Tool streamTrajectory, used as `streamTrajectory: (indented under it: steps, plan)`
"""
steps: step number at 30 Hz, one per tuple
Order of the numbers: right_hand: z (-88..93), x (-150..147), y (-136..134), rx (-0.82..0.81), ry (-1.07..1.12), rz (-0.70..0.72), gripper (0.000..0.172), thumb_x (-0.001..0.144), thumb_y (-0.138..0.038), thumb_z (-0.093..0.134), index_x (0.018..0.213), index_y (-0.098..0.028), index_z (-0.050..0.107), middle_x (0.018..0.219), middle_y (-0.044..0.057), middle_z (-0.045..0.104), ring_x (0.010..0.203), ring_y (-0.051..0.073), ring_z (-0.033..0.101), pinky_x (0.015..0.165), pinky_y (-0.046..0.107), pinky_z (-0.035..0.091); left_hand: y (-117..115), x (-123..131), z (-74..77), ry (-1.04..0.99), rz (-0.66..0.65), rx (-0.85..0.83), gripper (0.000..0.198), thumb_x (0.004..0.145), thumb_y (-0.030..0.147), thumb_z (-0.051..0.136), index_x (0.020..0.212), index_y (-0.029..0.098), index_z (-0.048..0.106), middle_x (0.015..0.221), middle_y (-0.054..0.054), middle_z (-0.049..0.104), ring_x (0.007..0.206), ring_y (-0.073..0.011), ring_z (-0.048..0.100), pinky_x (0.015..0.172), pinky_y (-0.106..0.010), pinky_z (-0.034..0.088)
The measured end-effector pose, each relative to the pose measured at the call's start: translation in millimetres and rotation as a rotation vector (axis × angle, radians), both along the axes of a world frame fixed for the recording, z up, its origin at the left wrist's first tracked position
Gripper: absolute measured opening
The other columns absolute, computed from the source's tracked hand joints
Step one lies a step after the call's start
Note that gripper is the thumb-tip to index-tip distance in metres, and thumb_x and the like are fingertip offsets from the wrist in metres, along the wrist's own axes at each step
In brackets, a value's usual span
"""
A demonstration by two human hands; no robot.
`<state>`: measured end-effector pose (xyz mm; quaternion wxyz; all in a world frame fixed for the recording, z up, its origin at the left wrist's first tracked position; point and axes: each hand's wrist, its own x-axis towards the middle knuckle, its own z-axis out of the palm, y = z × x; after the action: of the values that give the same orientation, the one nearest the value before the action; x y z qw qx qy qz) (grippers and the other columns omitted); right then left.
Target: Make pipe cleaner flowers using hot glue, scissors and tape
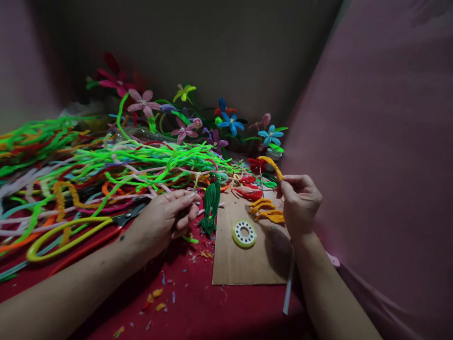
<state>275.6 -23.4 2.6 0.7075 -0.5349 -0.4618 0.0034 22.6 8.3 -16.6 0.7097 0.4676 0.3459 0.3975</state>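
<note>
My right hand [303,204] is closed, with thumb and fingertips pinching the end of a bent orange pipe-cleaner piece [273,165]. A thin twisted wire [262,182] hangs near its far end. My left hand [173,212] is closed in a pinch; something small and pale sticks up from its fingertips, too small to name. Beside it lies a tied bundle of dark green pipe cleaners [211,205]. Looped orange pieces [267,210] lie on a wooden board [230,264] below my right hand, with red looped pieces [249,192] behind them.
A yellow-rimmed tape roll [244,233] lies on the board. Yellow-and-red-handled scissors [71,229] sit left, under a heap of colourful pipe cleaners [141,160]. Pipe-cleaner flowers [143,103] stand behind. A white stick [289,288] crosses the board's right edge. Scraps litter the red cloth [198,307].
</note>
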Motion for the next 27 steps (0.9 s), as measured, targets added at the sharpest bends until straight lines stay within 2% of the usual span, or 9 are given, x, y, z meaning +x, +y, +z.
streamTrajectory:
  steps: [4, 7, 9, 13, 18, 22, 25, 27]
  plan:
    - [2.5, 1.9, 2.4, -0.013, 0.144, 0.161, 0.006, 0.07, -0.015, 0.064, 0.069, -0.017, 0.059, 0.053, -0.004, 0.058, 0.045, 0.011, 0.053, 0.044, 0.024, 0.042, -1.9, 0.9, 2.2, 0.028, 0.031, 0.018, 0.016, 0.081, 0.031, 0.058, 0.081, 0.015, 0.059, 0.049, 0.003, 0.051, 0.036, -0.0038, 0.031, 0.033, -0.014, 0.022]
    - [2.0, 2.5, 3.7, 0.019, 0.223, 0.224, 0.011, 0.068, -0.016, 0.069, 0.077, -0.017, 0.063, 0.058, -0.004, 0.06, 0.047, 0.011, 0.055, 0.043, 0.024, 0.043, -4.3, 2.8, 5.6, 0.011, 0.035, 0.004, 0.016, 0.076, 0.03, 0.064, 0.079, 0.016, 0.059, 0.053, 0.002, 0.055, 0.038, -0.0037, 0.035, 0.035, -0.014, 0.022]
    - [1.7, -0.5, 2.8, -0.001, 0.258, 0.269, 0.015, 0.067, -0.016, 0.07, 0.081, -0.017, 0.065, 0.06, -0.003, 0.061, 0.048, 0.011, 0.056, 0.043, 0.024, 0.044, -7.2, 3.8, 8.0, -0.006, 0.023, -0.003, 0.018, 0.073, 0.031, 0.068, 0.078, 0.016, 0.059, 0.049, 0.004, 0.05, 0.036, -0.003, 0.032, 0.035, -0.014, 0.019]
    - [4.0, -17.9, -4.3, -0.117, 0.289, 0.404, 0.014, 0.069, -0.015, 0.069, 0.083, -0.016, 0.067, 0.059, -0.003, 0.062, 0.048, 0.009, 0.056, 0.043, 0.022, 0.044, -14.9, 3.8, 11.2, 0.0, -0.009, 0.028, 0.021, 0.073, 0.031, 0.068, 0.083, 0.014, 0.061, 0.039, 0.01, 0.032, 0.033, -0.0018, 0.021, 0.035, -0.015, 0.014]
    - [7.8, -53.0, -20.8, -0.222, 0.321, 0.575, 0.017, 0.069, -0.012, 0.068, 0.085, -0.017, 0.067, 0.063, -0.002, 0.064, 0.051, 0.009, 0.059, 0.044, 0.02, 0.045, -23.5, 5.0, 13.5, 0.024, -0.052, 0.07, 0.021, 0.077, 0.028, 0.066, 0.093, 0.015, 0.062, 0.041, 0.01, 0.033, 0.035, -0.0025, 0.023, 0.036, -0.015, 0.016]
    - [0.2, -80.9, -38.9, -0.28, 0.255, 0.584, 0.02, 0.072, -0.012, 0.066, 0.09, -0.021, 0.065, 0.069, -0.002, 0.065, 0.058, 0.01, 0.061, 0.052, 0.022, 0.049, -27.9, 8.3, 13.7, -0.025, -0.069, 0.077, 0.016, 0.079, 0.029, 0.064, 0.085, 0.015, 0.061, 0.042, 0.01, 0.035, 0.036, -0.0027, 0.025, 0.036, -0.016, 0.017]
    - [-10.0, -93.9, -48.9, -0.307, 0.096, 0.573, 0.024, 0.074, -0.011, 0.063, 0.094, -0.024, 0.065, 0.08, -0.001, 0.066, 0.067, 0.011, 0.062, 0.061, 0.025, 0.051, -29.1, 8.8, 13.2, -0.037, -0.04, 0.053, 0.019, 0.079, 0.031, 0.063, 0.073, 0.015, 0.056, 0.042, 0.009, 0.034, 0.036, -0.0023, 0.024, 0.036, -0.016, 0.015]
    - [-14.7, -97.6, -51.0, -0.345, 0.002, 0.623, 0.026, 0.075, -0.011, 0.062, 0.097, -0.025, 0.065, 0.085, -0.001, 0.066, 0.072, 0.011, 0.061, 0.066, 0.026, 0.05, -28.4, 7.6, 13.3, -0.043, -0.038, 0.043, 0.023, 0.08, 0.032, 0.063, 0.069, 0.015, 0.053, 0.041, 0.01, 0.033, 0.036, -0.0021, 0.023, 0.037, -0.017, 0.014]
